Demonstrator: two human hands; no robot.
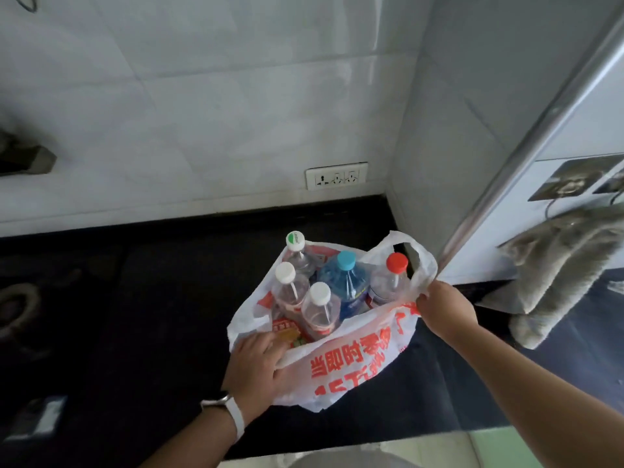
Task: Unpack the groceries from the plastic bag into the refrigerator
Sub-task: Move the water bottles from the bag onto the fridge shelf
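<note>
White tiled walls [209,106] are seen behind a dark counter [141,298], and a triple power socket [336,176] is set low in the tiles just above the counter's back edge. At the right, a pale appliance side with a metal edge strip [526,143] is seen, and a grey towel [560,275] is hung on it. A white plastic bag [354,359] with red printing is stood on the counter near the corner, its mouth spread open. Five bottles are held upright inside it: a blue bottle with a light-blue cap [346,285] in the middle, a clear bottle with a red cap [391,278] at its right, and three clear bottles with white caps, one at the back [297,248] and two at the front left [287,285] [319,307]. Flat packets [287,329] are tucked beside them. The right hand [442,307] is closed on the bag's right handle, which is pulled upward. The left hand [256,363] is laid on the bag's near-left rim, fingers curled over the plastic; a white watch band [233,417] is worn at that wrist.
</note>
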